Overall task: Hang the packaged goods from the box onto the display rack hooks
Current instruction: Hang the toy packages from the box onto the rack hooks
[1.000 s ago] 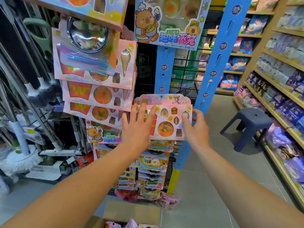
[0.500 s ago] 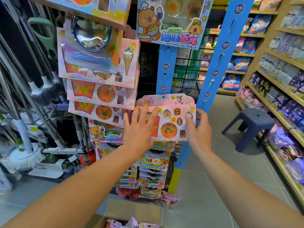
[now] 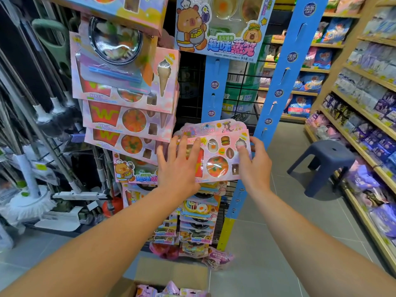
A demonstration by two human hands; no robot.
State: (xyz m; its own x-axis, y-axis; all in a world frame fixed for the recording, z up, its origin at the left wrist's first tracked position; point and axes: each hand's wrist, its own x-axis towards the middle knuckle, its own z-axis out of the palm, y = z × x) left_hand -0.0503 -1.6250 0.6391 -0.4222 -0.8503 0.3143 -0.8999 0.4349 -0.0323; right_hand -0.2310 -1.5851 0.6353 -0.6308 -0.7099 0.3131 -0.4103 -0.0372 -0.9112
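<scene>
My left hand [image 3: 179, 168] presses flat, fingers straight, on the glossy pink blister-card toy-food pack [image 3: 220, 155]; my right hand [image 3: 255, 161] pinches its right edge.

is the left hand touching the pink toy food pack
Touching: the head view shows the left hand pressed flat, fingers spread, on the pink pack.

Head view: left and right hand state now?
Left hand: open, straight fingers pressing the flat pink toy-food blister pack.
Right hand: fingers pinching that pack's right edge.
</scene>
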